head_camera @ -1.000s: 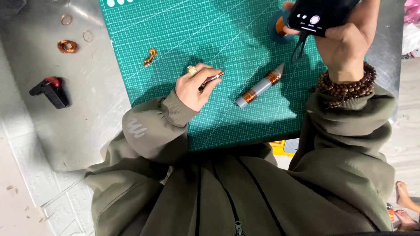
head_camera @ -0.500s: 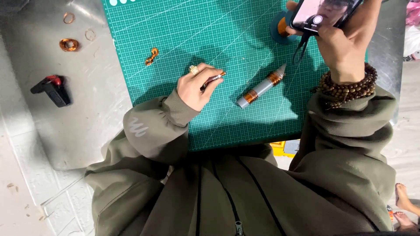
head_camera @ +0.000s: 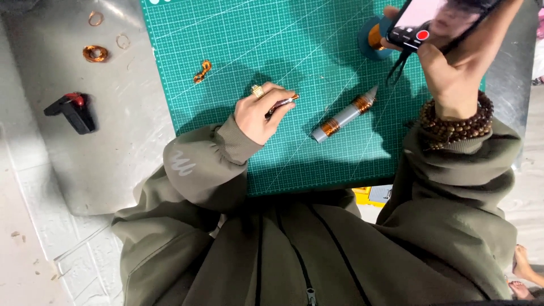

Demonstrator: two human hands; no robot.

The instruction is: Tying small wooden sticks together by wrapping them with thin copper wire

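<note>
Since the earlier frame, the right hand (head_camera: 453, 73) has tilted the phone (head_camera: 436, 22) so its lit screen faces the camera; the left hand (head_camera: 263, 110) is unchanged. Left fingers are curled closed around a thin dark tool (head_camera: 281, 103), whose copper-coloured tip protrudes past the fingertips over the green cutting mat (head_camera: 226, 34). Right fingers grip the phone above the mat's far right corner. A grey cylinder wound with copper wire (head_camera: 343, 116) lies on the mat between both hands, untouched, just beside the tool's tip.
</note>
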